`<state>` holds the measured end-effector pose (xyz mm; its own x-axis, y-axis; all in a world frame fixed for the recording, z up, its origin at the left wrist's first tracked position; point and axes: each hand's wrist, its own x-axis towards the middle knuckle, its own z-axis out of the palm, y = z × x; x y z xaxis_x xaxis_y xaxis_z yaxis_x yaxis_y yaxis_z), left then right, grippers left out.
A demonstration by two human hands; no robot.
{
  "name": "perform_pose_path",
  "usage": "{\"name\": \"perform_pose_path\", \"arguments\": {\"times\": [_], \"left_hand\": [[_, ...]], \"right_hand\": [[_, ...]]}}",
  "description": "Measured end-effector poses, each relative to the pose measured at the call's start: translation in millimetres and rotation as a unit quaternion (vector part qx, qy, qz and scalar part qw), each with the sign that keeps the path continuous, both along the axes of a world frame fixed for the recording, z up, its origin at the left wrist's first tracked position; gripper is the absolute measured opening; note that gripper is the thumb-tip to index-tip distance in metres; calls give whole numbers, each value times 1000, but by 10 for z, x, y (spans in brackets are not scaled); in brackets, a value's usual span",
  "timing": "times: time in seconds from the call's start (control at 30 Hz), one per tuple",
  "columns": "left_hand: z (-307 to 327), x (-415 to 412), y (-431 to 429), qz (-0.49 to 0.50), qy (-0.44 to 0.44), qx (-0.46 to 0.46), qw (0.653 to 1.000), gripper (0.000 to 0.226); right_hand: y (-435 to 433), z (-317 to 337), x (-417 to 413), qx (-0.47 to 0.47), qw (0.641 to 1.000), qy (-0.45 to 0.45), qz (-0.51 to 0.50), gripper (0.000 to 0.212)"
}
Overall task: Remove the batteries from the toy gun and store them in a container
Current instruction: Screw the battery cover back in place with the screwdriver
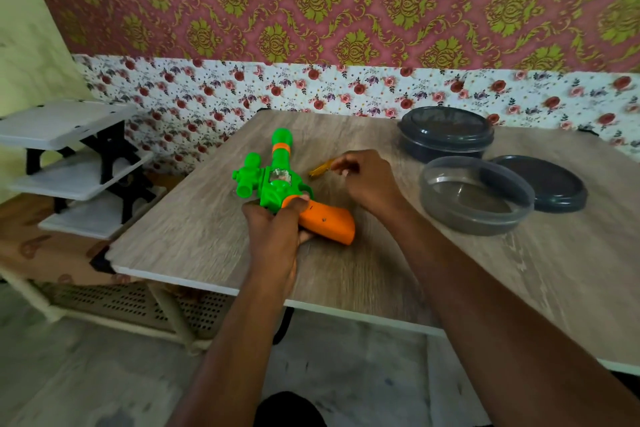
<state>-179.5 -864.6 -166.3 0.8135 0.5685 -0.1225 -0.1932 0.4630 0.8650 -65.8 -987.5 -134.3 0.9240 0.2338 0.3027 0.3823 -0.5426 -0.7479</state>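
Note:
A green toy gun (277, 180) with an orange grip lies on the wooden table (519, 288), barrel pointing away from me. My left hand (277, 236) grips it where the green body meets the orange handle. My right hand (367, 180) hovers just right of the gun, fingers curled, pinching the end of a small yellow tool (320, 170), likely a screwdriver, blurred by motion. An open translucent grey container (476, 196) stands to the right with nothing visible inside. No battery is visible.
A dark lid (547, 184) lies beside the open container. A second, closed dark container (445, 132) stands behind it near the flowered wall. A white-and-black shelf rack (76, 163) stands left of the table, whose near edge runs diagonally.

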Motion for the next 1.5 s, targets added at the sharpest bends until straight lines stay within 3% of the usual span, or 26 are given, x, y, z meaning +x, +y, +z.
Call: {"name": "perform_pose_path", "arguments": {"times": [0.07, 0.2, 0.3, 0.47, 0.63, 0.7, 0.87, 1.07, 1.2, 1.37, 1.5], "left_hand": [[13, -4, -14, -2, -2, -3, 1000, 51], [13, -20, -10, -5, -7, -9, 1000, 53], [12, -8, -8, -6, 0, -11, 1000, 54], [-16, 13, 13, -6, 6, -17, 1000, 55], [-30, 2, 31, -4, 10, -13, 1000, 58], [-23, -1, 21, -6, 6, -9, 1000, 55], [31, 16, 11, -10, 30, -17, 999, 49], [203, 233, 29, -64, 51, -28, 996, 32], [219, 448, -61, -77, 69, -46, 994, 23], [139, 469, -18, -135, 37, -58, 989, 15], [124, 443, -16, -159, 25, -65, 985, 14]], "right_hand": [[71, -22, 139, -133, 989, -51, 29, 43], [222, -50, 419, -350, 932, -56, 81, 52], [275, -43, 507, -377, 917, -68, 107, 58], [279, 32, 442, -424, 881, -177, 110, 14], [247, 13, 301, -460, 853, -223, 101, 25], [192, 29, 188, -430, 864, -251, 82, 26], [-12, 49, -134, -239, 914, -325, 39, 36], [-316, 15, -315, -140, 928, -345, 5, 43], [-421, -49, -299, -84, 940, -330, 12, 38], [-406, -64, -329, 65, 948, -310, 37, 22], [-443, -8, -392, 233, 951, -196, 50, 17]]}}
